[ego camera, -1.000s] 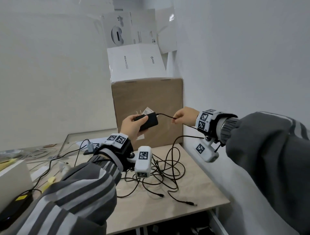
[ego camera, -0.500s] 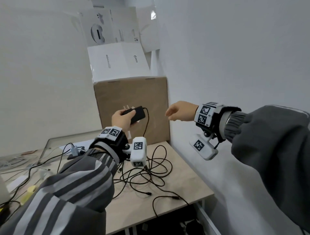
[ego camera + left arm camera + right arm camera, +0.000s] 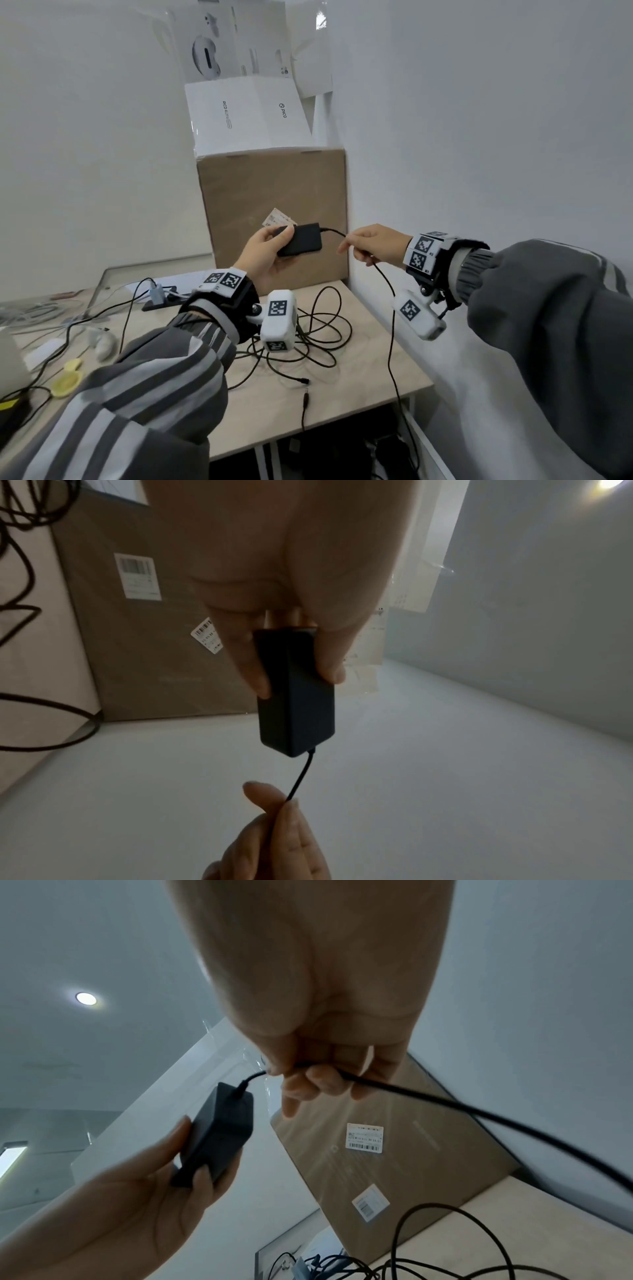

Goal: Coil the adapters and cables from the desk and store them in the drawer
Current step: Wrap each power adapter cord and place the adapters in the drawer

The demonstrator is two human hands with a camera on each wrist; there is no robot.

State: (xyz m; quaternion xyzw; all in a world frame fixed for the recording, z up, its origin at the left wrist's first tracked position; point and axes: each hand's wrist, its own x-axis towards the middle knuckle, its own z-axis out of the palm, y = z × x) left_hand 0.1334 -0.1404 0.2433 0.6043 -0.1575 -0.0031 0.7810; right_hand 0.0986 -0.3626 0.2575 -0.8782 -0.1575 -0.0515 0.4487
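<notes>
Pinching the cable [image 3: 385, 291] again in my right grip [image 3: 371, 245], left grip [image 3: 263, 255] clutching the adapter [image 3: 303, 239]; coiling resumes.

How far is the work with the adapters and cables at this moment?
Early stage. Nothing looks coiled or stored; no drawer is in view. In hand: left hand grips the black adapter, right hand pinches its cable. Left: the tangled cables on the desk.

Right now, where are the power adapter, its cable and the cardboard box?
power adapter [image 3: 303, 240]: head view, middle of its black body, gripped by the left hand [image 3: 263, 255].
cable [image 3: 387, 287]: head view, the stretch hanging below the right hand [image 3: 375, 245].
cardboard box [image 3: 270, 185]: head view, bare brown front face.
</notes>
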